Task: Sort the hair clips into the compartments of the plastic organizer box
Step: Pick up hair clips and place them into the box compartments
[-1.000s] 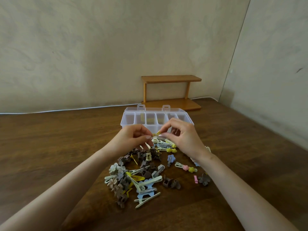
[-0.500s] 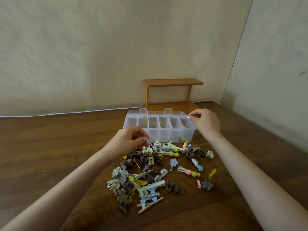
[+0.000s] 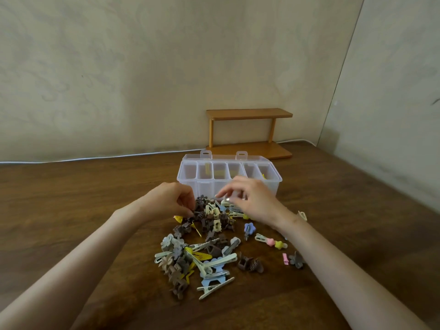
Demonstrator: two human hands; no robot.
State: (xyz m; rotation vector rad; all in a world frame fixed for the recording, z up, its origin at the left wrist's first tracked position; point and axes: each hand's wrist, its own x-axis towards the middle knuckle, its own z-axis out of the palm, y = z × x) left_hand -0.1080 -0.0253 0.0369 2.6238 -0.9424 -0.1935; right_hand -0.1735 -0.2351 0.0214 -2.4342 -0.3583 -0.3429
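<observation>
Curling grip, left hand (image 3: 169, 203): fingers and thumb bend downward, with the tips among the dark brown claw clips (image 3: 202, 211) at the far edge of the heap. From where I stand I cannot tell whether they pinch one.
Right-hand grip: the right hand (image 3: 256, 202) hovers palm-down at the far side of the heap. The forefinger stretches leftward and the other fingers bend loosely above a cream clip (image 3: 226, 201). It is blurred, so I cannot tell whether it is pinching or only touching.
Hair clips (image 3: 204, 236): a loose heap on the counter, just in front of the box and partly under both hands. They are matte plastic in brown, taupe, cream, yellow and pale blue. The shapes are small toothed claws, flat flowers and long duckbill clips.
Strays: a blue flower clip (image 3: 248, 228), a beaded clip (image 3: 271, 241) in cream, pink and yellow, and a small pink clip (image 3: 285, 258) lie right of the heap, near the right forearm.
Organizer box (image 3: 272, 188): clear plastic and open-topped, with one row of narrow compartments and two latch tabs standing up along its far edge. A yellow clip (image 3: 263, 175) shows in the rightmost compartment.
Arms: two bare forearms come in from the lower corners and converge on the heap, wrists low.
Counter (image 3: 71, 198): dark brown, smooth, with a wood grain.
Behind: a small two-tier wooden shelf (image 3: 248, 114) stands just beyond the box against a mottled plaster wall (image 3: 142, 67). A white cable (image 3: 119, 157) runs along the wall's foot.
</observation>
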